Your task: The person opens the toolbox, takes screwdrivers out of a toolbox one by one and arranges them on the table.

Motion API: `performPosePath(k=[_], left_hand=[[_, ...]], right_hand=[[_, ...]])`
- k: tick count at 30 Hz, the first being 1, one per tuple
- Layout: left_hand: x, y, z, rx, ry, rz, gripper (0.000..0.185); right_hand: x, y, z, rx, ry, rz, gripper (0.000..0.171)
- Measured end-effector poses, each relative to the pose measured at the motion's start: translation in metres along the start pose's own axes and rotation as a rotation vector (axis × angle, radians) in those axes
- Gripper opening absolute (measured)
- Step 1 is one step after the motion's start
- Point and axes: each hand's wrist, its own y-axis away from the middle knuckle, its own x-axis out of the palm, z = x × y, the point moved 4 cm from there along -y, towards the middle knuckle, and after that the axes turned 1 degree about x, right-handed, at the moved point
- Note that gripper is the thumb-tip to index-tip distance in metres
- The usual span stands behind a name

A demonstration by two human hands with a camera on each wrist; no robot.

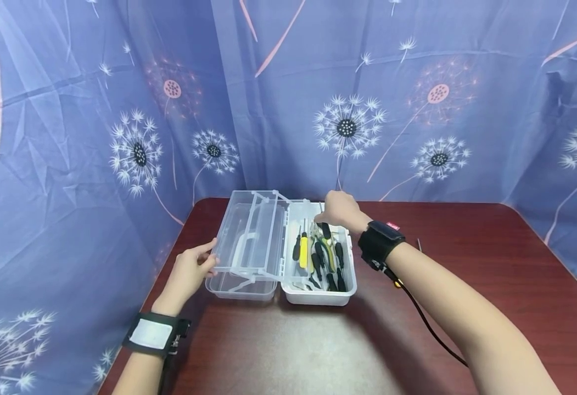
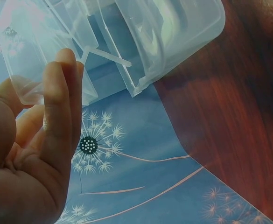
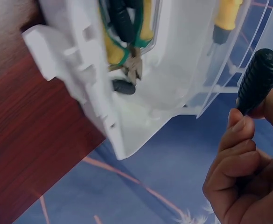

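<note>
An open white toolbox (image 1: 318,296) sits on the dark red table (image 1: 466,285), its clear lid (image 1: 248,236) swung out to the left. Inside lie several tools: a yellow-handled screwdriver (image 1: 303,249), black-handled drivers and yellow-green pliers (image 3: 127,51). My right hand (image 1: 335,211) hovers over the far end of the box and pinches a black ribbed tool handle (image 3: 257,81). My left hand (image 1: 210,259) holds the left edge of the clear lid (image 2: 141,42), which lies between my thumb and straight fingers (image 2: 61,93).
A blue curtain with a dandelion print (image 1: 367,109) closes off the back and both sides. A small thin metal piece (image 1: 419,244) lies on the table right of the box. The table's left edge runs close by the lid.
</note>
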Motion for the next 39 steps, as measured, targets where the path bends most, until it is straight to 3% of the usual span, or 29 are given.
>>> performPosePath(k=[15, 39], left_hand=[[0.003, 0.005, 0.0, -0.014, 0.017, 0.012, 0.046], [-0.001, 0.0, -0.001, -0.011, 0.019, 0.002, 0.046]], right_hand=[[-0.008, 0.018, -0.041, 0.057, -0.005, -0.009, 0.053], [-0.016, 0.041, -0.092, 0.094, -0.038, -0.028, 0.05]])
